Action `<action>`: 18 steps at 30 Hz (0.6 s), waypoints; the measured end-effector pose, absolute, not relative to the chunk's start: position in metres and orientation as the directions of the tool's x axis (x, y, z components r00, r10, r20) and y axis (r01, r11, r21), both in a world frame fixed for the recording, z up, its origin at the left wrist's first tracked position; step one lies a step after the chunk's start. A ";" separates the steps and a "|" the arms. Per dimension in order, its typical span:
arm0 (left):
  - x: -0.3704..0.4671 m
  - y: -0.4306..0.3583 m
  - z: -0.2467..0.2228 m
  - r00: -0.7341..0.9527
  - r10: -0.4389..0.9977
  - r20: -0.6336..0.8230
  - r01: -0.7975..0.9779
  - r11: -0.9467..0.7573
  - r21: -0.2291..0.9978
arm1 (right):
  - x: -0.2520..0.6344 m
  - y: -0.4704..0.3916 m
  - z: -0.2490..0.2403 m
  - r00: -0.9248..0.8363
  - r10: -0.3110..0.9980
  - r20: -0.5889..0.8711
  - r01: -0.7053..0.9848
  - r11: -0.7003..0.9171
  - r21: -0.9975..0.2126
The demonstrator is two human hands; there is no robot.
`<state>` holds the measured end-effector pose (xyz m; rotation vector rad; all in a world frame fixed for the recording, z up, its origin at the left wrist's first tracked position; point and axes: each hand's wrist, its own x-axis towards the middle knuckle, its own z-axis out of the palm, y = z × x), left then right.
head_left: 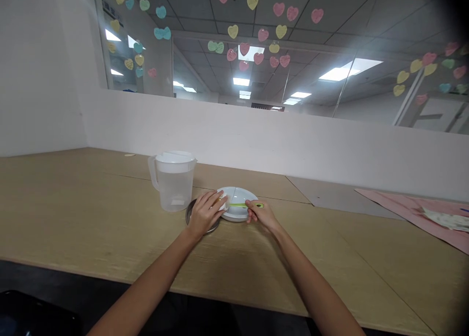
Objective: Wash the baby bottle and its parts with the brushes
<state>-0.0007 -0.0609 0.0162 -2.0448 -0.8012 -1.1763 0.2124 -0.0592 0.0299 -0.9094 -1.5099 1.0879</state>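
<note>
My right hand (258,214) grips a thin lime-green handle (238,205) that has a dark-ringed hole near its end. The handle points left across a round white dish (236,195) with what looks like a dividing line. My left hand (206,210) is closed on a small white object (224,202), most of it covered by the fingers. The tool's far end meets that object, so its working head cannot be made out. Beneath my left hand lies a round dark metal-rimmed dish (188,214), partly hidden by the hand.
A clear plastic pitcher (176,189) with a white lid and liquid inside stands left of the dishes. A pink cloth (399,206) lies far right, a pale crumpled item (445,220) on it. A small flat disc (129,155) rests at the back left. Behind the table (110,219) is a wall.
</note>
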 end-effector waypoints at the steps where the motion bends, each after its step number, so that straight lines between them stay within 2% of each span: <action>1: 0.000 -0.062 0.017 0.420 0.188 0.888 0.757 -0.613 -0.228 | 0.213 -0.058 0.029 -0.183 0.941 0.284 -0.037 0.282 -0.959; 7: 0.001 -0.065 0.021 0.424 0.183 0.887 0.753 -0.615 -0.233 | 0.214 -0.050 0.022 -0.079 0.971 0.224 -0.257 0.197 -0.946; 18: 0.001 -0.064 0.022 0.408 0.225 0.885 0.787 -0.577 -0.216 | 0.227 -0.041 0.025 0.015 0.982 0.187 -0.359 0.180 -0.916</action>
